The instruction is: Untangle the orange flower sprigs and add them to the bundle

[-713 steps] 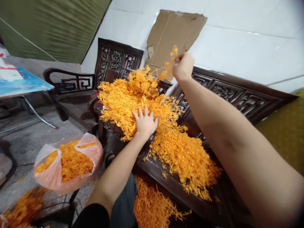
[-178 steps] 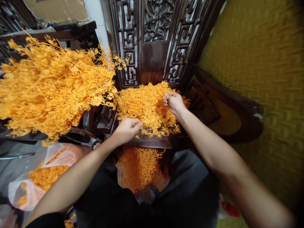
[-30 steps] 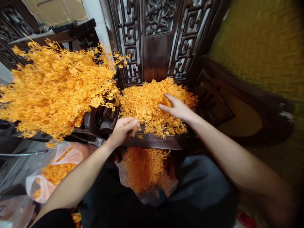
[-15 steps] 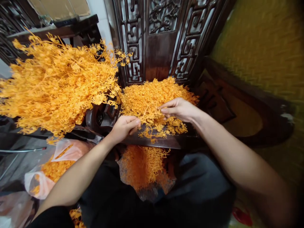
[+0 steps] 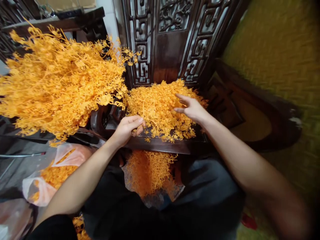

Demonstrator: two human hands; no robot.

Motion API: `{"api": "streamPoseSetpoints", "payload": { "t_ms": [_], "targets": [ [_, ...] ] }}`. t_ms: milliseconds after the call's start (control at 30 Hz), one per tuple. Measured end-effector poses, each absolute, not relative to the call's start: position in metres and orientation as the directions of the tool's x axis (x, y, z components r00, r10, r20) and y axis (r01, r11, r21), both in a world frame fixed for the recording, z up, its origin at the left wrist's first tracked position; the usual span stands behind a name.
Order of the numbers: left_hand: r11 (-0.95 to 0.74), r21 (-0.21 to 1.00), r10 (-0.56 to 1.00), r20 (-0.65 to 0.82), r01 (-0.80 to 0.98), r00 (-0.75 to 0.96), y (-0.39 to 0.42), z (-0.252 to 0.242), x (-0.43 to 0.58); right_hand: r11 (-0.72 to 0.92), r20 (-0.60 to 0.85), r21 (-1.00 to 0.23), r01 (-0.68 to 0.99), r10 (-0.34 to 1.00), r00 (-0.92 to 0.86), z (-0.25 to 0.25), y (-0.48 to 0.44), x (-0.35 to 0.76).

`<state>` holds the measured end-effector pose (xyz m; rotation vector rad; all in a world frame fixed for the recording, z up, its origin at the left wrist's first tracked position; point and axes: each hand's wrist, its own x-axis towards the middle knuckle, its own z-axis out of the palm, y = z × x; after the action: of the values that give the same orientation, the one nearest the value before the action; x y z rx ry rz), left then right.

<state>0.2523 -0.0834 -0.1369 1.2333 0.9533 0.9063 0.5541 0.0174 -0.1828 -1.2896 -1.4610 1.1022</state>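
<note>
A low pile of small orange plastic pieces lies on the dark wooden seat in front of me. My left hand rests at the seat's front edge, its fingers pinched on a thin orange sprig that reaches into the pile. My right hand hovers over the pile's right side with fingers spread and nothing in it. Below the seat edge, a clear bag full of orange sprigs sits on my lap.
A big heap of orange branches covers the furniture at left. The carved chair back rises behind the pile. A pink plastic bag with orange pieces lies on the floor at lower left. A yellow-green woven surface fills the right.
Half a second ago my right hand pinched the sprig near my left hand. It has since let go, opened and moved back over the pile. My left hand has stayed put.
</note>
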Motion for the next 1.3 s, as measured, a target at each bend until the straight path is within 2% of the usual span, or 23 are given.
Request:
{"api": "streamPoseSetpoints", "payload": {
  "t_ms": [67, 167, 233, 300, 400, 467, 533, 600, 767, 900, 967, 1033, 1167, 1300],
  "targets": [
    [0.094, 0.994, 0.925, -0.070, -0.046, 0.373, -0.084, -0.142, 0.258, 0.071, 0.031, -0.984, 0.163, 0.972, -0.233, -0.175, 0.002, 0.532],
    [0.069, 0.997, 0.914, -0.047, -0.040, 0.402, -0.084, -0.148, 0.265, -0.090, -0.043, -0.993, -0.075, 0.878, -0.477, -0.161, -0.021, 0.504],
    [0.069, 0.996, 0.917, -0.044, -0.049, 0.397, -0.084, -0.148, 0.268, -0.076, -0.023, -0.994, -0.079, 0.852, -0.523, -0.152, -0.029, 0.493],
    [0.099, 0.994, 0.915, -0.070, -0.054, 0.398, -0.085, -0.147, 0.270, 0.104, 0.059, -0.992, 0.066, 0.871, -0.487, -0.147, -0.030, 0.493],
    [0.183, 0.981, 0.889, -0.137, -0.066, 0.438, -0.086, -0.143, 0.267, 0.394, 0.261, -0.862, 0.319, 0.884, -0.388, -0.146, -0.016, 0.515],
    [0.203, 0.975, 0.891, -0.147, -0.089, 0.430, -0.087, -0.140, 0.261, 0.380, 0.324, -0.831, 0.406, 0.924, -0.202, -0.154, 0.000, 0.542],
    [0.183, 0.979, 0.919, -0.138, -0.089, 0.370, -0.087, -0.139, 0.254, 0.234, 0.296, -0.879, 0.415, 0.951, 0.090, -0.167, 0.016, 0.570],
    [0.151, 0.987, 0.941, -0.126, -0.056, 0.315, -0.086, -0.141, 0.251, 0.166, 0.287, -0.887, 0.431, 0.929, 0.235, -0.181, 0.029, 0.590],
    [0.036, 0.998, 0.939, -0.051, 0.050, 0.341, -0.079, -0.147, 0.264, 0.141, 0.276, -0.815, 0.562, 0.948, 0.161, -0.197, 0.037, 0.582],
    [-0.012, 0.996, 0.909, -0.025, 0.086, 0.417, -0.076, -0.146, 0.277, 0.223, 0.270, -0.723, 0.654, 0.962, -0.029, -0.184, 0.026, 0.556],
    [-0.004, 0.998, 0.885, -0.026, 0.065, 0.465, -0.075, -0.146, 0.281, 0.322, 0.296, -0.738, 0.593, 0.944, -0.144, -0.173, 0.014, 0.547],
    [0.018, 0.999, 0.865, -0.038, 0.043, 0.501, -0.074, -0.146, 0.285, 0.347, 0.242, -0.835, 0.427, 0.928, -0.282, -0.162, -0.002, 0.539],
    [0.081, 0.997, 0.845, -0.062, -0.012, 0.531, -0.071, -0.150, 0.293, 0.182, 0.100, -0.977, 0.114, 0.855, -0.508, -0.152, -0.025, 0.527],
    [0.151, 0.984, 0.835, -0.075, -0.096, 0.545, -0.066, -0.153, 0.303, 0.022, 0.045, -0.998, -0.051, 0.856, -0.514, -0.149, -0.032, 0.522]
  ]
}}
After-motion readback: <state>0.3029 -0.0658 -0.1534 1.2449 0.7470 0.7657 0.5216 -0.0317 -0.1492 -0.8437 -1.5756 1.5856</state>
